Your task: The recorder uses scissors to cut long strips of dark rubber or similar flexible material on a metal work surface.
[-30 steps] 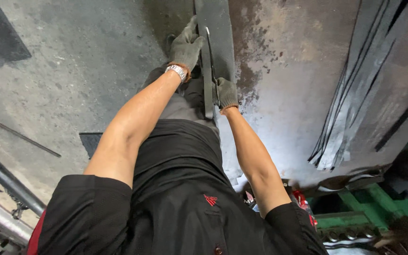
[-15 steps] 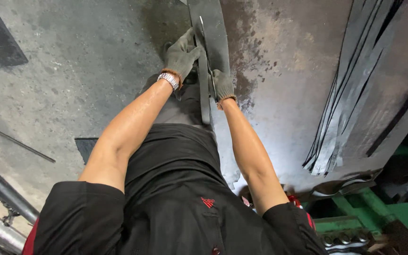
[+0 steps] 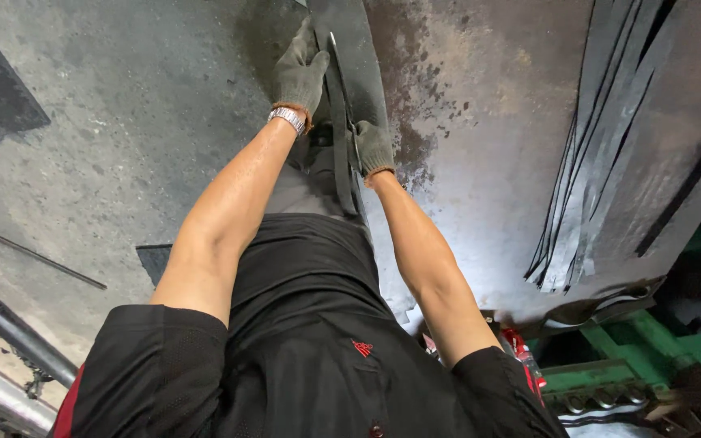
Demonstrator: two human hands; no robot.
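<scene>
The grey concrete floor (image 3: 123,122) fills the view left of the rusty steel plate (image 3: 488,162), and that plate is the landmark for everything else. On the plate's right part lies a fanned pile of dark strips (image 3: 610,138), well apart from the hands. Past the plate's lower right corner sits a green frame (image 3: 651,357). Far left of the plate, at the picture's lower edge, runs a pipe (image 3: 10,332), with a thin rod (image 3: 34,255) lying on the floor above it. Along the plate's left edge lies one long dark strip (image 3: 354,49), reaching from the top of the view down towards the person's lap. The left hand (image 3: 300,77), gloved, is closed on the strip's left edge higher up. The right hand (image 3: 373,148), also gloved, grips the strip lower down, at the plate's edge. A metal watch (image 3: 288,120) sits on the left wrist. The step in hand looks like lining up or drawing this single strip along the plate's edge. By my judgement, moving it further calls for both grips to stay firm and the strip to be kept straight, since so long and thin a piece would likely flex or twist.
</scene>
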